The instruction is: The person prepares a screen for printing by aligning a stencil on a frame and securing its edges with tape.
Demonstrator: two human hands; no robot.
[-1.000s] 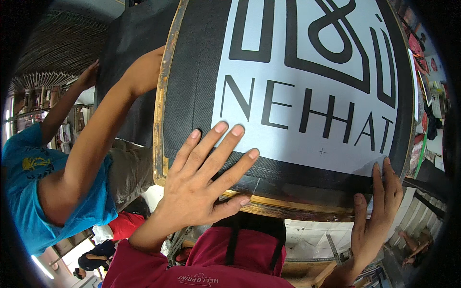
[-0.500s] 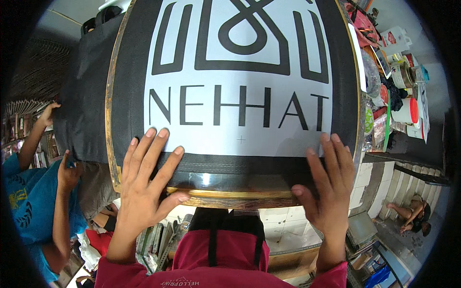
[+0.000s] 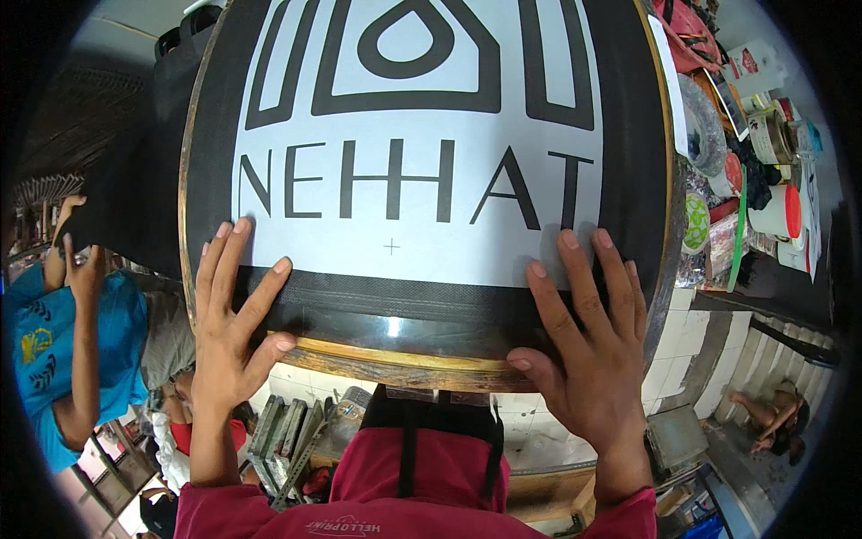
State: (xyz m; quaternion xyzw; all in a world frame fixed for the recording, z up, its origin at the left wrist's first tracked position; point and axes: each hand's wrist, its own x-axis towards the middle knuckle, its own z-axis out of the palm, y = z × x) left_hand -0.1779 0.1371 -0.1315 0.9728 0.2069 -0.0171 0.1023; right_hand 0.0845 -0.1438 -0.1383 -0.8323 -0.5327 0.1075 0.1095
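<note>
A white sheet (image 3: pixel 453 256) with a bold black line design and large lettering lies flat on black fabric (image 3: pixel 633 135). The fabric covers most of a glossy, wood-edged board (image 3: pixel 404 361) in front of me. My left hand (image 3: pixel 235 332) is open, its fingers spread at the sheet's near left corner. At the near right corner, my right hand (image 3: pixel 588 359) also rests open, its fingertips on the sheet and fabric. Both thumbs lie toward the board's near edge. The sheet's far end is cut off by the top of the view.
At left, a person in a blue shirt (image 3: pixel 81 346) holds a large piece of black cloth (image 3: pixel 135 198). Jars, tubs and a roll of clear tape (image 3: pixel 705 126) crowd a surface at right. Another person (image 3: pixel 772 415) crouches farther off at lower right.
The view has shifted, so the sheet and my hands appear farther left. My hands stay spread on the near corners. The other person's hands and black cloth at left have moved.
</note>
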